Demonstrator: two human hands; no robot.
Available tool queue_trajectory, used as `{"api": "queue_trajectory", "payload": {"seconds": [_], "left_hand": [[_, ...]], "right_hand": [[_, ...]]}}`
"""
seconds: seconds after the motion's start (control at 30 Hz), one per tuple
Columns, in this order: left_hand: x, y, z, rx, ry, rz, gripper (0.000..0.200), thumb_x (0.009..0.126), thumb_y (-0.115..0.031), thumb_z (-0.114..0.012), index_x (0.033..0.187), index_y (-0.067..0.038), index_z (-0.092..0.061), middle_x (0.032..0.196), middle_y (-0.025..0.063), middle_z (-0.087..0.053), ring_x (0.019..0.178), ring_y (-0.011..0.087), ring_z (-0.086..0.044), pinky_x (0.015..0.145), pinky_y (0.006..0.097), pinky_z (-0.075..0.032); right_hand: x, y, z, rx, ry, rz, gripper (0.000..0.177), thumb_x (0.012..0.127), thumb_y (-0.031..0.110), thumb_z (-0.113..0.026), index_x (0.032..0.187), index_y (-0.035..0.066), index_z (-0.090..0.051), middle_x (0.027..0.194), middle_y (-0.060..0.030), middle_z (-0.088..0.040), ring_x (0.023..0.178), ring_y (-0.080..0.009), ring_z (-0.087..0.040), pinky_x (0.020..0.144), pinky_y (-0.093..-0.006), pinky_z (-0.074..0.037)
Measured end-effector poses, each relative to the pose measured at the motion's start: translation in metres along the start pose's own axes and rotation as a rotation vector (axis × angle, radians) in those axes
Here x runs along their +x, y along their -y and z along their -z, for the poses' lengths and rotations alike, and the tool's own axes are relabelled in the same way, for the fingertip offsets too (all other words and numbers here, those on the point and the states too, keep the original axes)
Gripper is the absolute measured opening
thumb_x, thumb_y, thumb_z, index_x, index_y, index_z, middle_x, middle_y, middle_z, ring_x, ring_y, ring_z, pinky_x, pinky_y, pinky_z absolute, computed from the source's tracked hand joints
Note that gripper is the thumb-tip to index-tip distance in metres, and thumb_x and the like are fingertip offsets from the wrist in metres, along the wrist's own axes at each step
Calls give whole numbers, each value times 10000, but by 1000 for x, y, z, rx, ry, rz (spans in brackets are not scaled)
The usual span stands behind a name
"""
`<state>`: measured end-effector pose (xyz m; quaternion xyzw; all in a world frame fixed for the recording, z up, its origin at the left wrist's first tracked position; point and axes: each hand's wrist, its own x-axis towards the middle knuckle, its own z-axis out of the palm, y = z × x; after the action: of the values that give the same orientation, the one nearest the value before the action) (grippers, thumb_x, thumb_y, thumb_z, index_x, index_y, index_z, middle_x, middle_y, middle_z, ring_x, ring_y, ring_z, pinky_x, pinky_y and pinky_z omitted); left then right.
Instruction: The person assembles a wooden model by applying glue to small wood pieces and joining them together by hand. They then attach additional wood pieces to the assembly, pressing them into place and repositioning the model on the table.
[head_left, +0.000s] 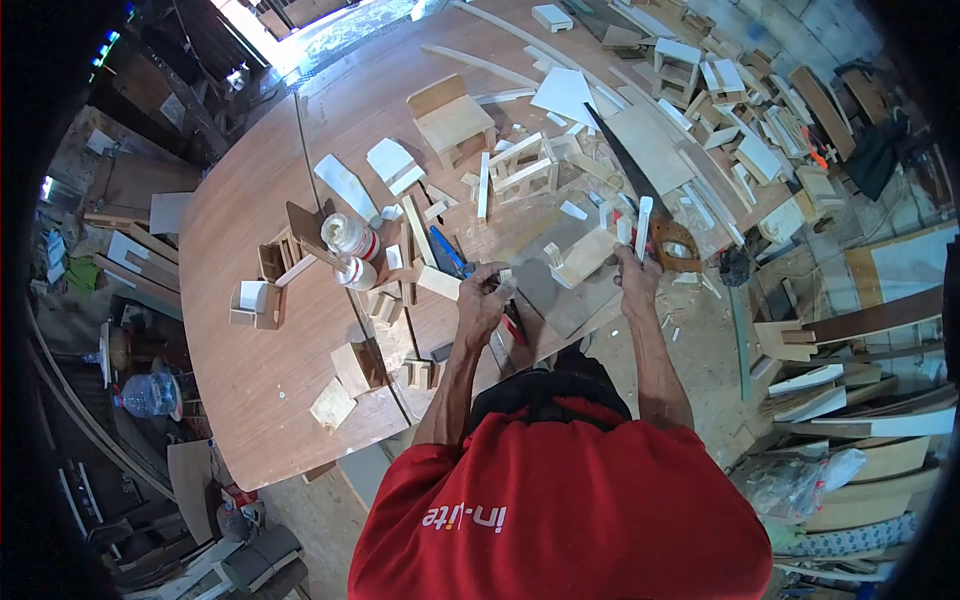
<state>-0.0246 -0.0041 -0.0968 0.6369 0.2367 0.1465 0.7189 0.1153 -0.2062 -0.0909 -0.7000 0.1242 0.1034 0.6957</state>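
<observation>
My left hand is over the near edge of the work table, its fingers closed in a pinch around a small pale wood piece. My right hand grips a narrow pale wood strip that stands up from the fist. Between the hands, a flat wood block lies on a board. A handsaw with a brown wooden handle rests just right of my right hand. Beside my left hand lie a blue-handled tool and a pale wood block.
Two jars stand left of centre on the brown table. A small wooden chair and a slatted wood frame sit farther back. Offcuts crowd the right side. Stacked boards lean at the far right.
</observation>
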Motion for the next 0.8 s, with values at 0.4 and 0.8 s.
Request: {"api": "queue_trajectory", "payload": {"seconds": [0.4, 0.8], "left_hand": [[13, 28, 7, -168, 78, 294, 202, 828, -115, -641, 982, 15, -639, 796, 34, -625, 675, 117, -575, 573, 246, -454], [31, 32, -7, -119, 111, 342, 236, 822, -67, -582, 1024, 45, -630, 886, 88, -652, 742, 166, -626, 667, 280, -521]], "right_hand": [[24, 32, -5, -617, 251, 100, 242, 700, 234, -680, 712, -7, -679, 613, -64, -638, 562, -154, -594, 560, -299, -458], [40, 36, -25, -1097, 236, 25, 410, 640, 347, -651, 766, -43, -664, 807, -214, -671, 791, -320, -677, 707, -387, -526]]}}
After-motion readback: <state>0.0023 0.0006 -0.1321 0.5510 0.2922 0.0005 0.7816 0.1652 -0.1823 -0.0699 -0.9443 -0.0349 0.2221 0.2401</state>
